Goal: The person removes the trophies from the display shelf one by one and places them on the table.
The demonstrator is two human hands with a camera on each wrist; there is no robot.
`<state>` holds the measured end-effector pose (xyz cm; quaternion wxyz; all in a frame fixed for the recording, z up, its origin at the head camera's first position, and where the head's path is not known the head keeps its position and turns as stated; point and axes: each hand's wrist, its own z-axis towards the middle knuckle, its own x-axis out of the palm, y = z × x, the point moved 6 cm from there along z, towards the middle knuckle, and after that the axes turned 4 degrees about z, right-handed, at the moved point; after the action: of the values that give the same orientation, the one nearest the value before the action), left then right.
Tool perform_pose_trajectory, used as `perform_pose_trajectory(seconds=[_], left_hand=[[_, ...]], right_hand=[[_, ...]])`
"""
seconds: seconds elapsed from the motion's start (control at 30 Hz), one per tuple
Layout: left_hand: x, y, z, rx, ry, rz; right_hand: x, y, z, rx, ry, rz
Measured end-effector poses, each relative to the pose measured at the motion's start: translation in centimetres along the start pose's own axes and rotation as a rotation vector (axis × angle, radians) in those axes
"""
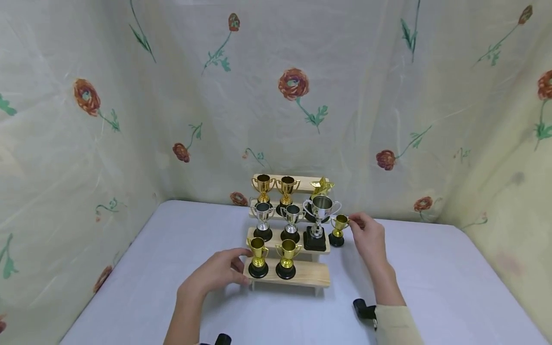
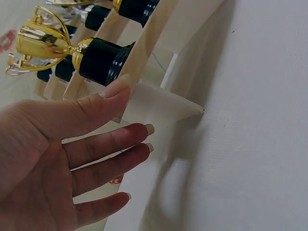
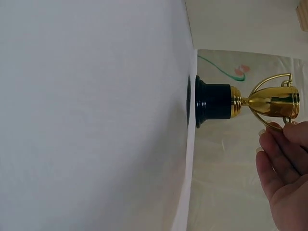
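My right hand (image 1: 368, 237) pinches one handle of a small gold trophy cup (image 1: 339, 225) with a black base. That cup stands upright to the right of the stand; in the right wrist view its base is at the tabletop, and I cannot tell whether it touches. My left hand (image 1: 220, 270) is at the left end of the stepped wooden stand (image 1: 312, 274), its thumb (image 2: 115, 89) against the front step and the other fingers loosely spread. Two gold cups, the left one (image 1: 258, 256) and the right one (image 1: 287, 258), stand on this front step.
Behind them, two small silver cups (image 1: 263, 218) and a larger silver cup (image 1: 321, 208) stand on the step above. Higher up are two gold cups (image 1: 286, 188) and a gold star trophy (image 1: 321, 186). A flowered curtain (image 1: 345, 96) surrounds the white table (image 1: 172, 244).
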<state>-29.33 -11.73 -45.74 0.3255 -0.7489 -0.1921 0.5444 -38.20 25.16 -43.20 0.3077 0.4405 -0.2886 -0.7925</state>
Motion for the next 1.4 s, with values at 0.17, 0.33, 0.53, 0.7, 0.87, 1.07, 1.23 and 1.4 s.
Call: perform_pose_trajectory(seconds=[0.17, 0.33, 0.53, 0.7, 0.87, 1.07, 1.23, 1.4], left_hand=[[-0.2, -0.1, 0.2, 0.020, -0.003, 0.014], [-0.3, -0.4, 0.3, 0.005, 0.006, 0.018], [-0.2, -0.8, 0.2, 0.022, 0.014, 0.013], [0.1, -0.4, -0.1, 0.007, 0.028, 0.008], [0.3, -0.1, -0.4, 0.002, 0.020, 0.010], [0.1, 0.0, -0.6, 0.004, 0.009, 0.016], [0.0, -0.2, -0.8, 0.014, 0.004, 0.021], [-0.2, -0.7, -0.6, 0.036, -0.007, 0.029]], right_hand=[[0.1, -0.1, 0.4, 0.003, 0.013, -0.014], [-0.1, -0.4, 0.3, 0.013, 0.030, -0.013], [-0.7, -0.7, -0.1, 0.020, 0.049, -0.018], [-1.4, -0.3, -0.7, 0.003, 0.056, -0.023], [-2.7, 0.6, -0.8, -0.044, -0.005, -0.013], [-3.6, 1.5, -1.2, -0.052, -0.019, 0.010], [-4.1, 2.2, -1.5, -0.061, -0.065, -0.002], [-4.9, 3.2, -1.6, -0.042, -0.064, -0.019]])
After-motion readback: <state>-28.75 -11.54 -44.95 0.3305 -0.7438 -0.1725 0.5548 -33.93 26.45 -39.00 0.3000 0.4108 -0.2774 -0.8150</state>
